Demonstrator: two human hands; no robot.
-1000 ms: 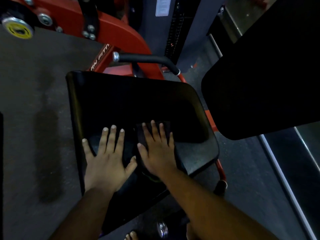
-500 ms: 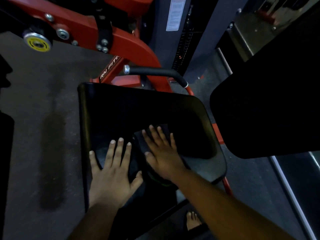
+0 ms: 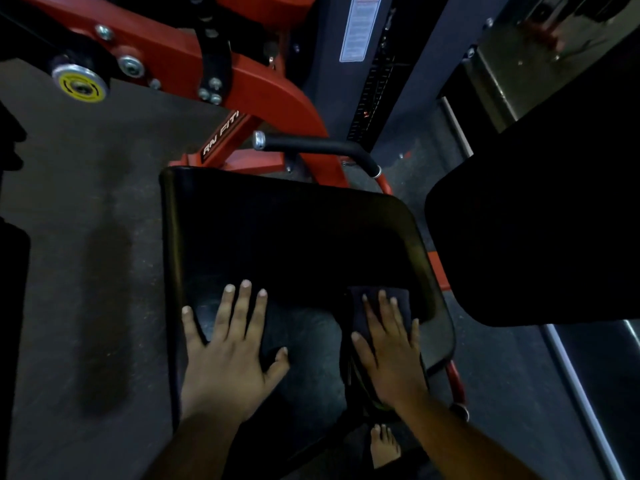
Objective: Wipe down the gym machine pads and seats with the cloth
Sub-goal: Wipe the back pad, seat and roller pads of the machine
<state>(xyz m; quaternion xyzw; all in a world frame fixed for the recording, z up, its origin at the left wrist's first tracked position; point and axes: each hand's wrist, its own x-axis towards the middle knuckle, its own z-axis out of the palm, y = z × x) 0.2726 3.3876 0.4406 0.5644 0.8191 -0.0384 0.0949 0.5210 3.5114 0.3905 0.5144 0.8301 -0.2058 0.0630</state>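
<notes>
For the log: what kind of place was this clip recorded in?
Most likely a gym floor. A red steel machine frame with pivot bolts stands over a black padded seat, a foam-gripped handle juts out beside it, and the right hand presses a dark cloth flat on the seat.

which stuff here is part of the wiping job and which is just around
Part of the job:
cloth under the right hand
seat pad
left hand, flat on the seat pad
back pad

Just around:
red frame
black handle
white label
floor
</notes>
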